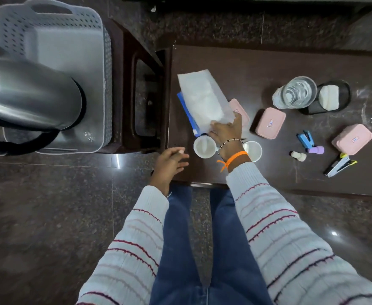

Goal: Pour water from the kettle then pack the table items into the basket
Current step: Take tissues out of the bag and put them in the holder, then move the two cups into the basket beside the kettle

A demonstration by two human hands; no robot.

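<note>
Two hands work at the near-left corner of the dark table (268,62). The right hand (225,130) reaches forward and pinches the near edge of a translucent white plastic pouch (202,97), fingers curled onto it; an orange thread and a bead bracelet circle that wrist. Under the pouch lies a blue folder (188,115), only its left edge showing. The left hand (169,161) hovers at the table's near-left edge with fingers loosely spread, holding nothing.

Just below the right hand stand two white paper cups: one (205,147) beside the wrist on its left, the other (253,150) partly hidden behind the wrist on its right. Three pink lidded boxes lie to the right: one (240,108) partly under the pouch and hand, one (270,122) in the middle, one (352,138) near the right edge. Farther back a glass of water (295,92) touches a black holder (335,97) with white tissue. A blue stapler (305,138), a purple cap-like piece (316,149), a small white bottle (297,155) and a black-and-yellow stapler (339,165) lie between the boxes.

Far left, the steel kettle (33,95) sits in the grey perforated basket (48,25) on a brown stool (141,62).
</note>
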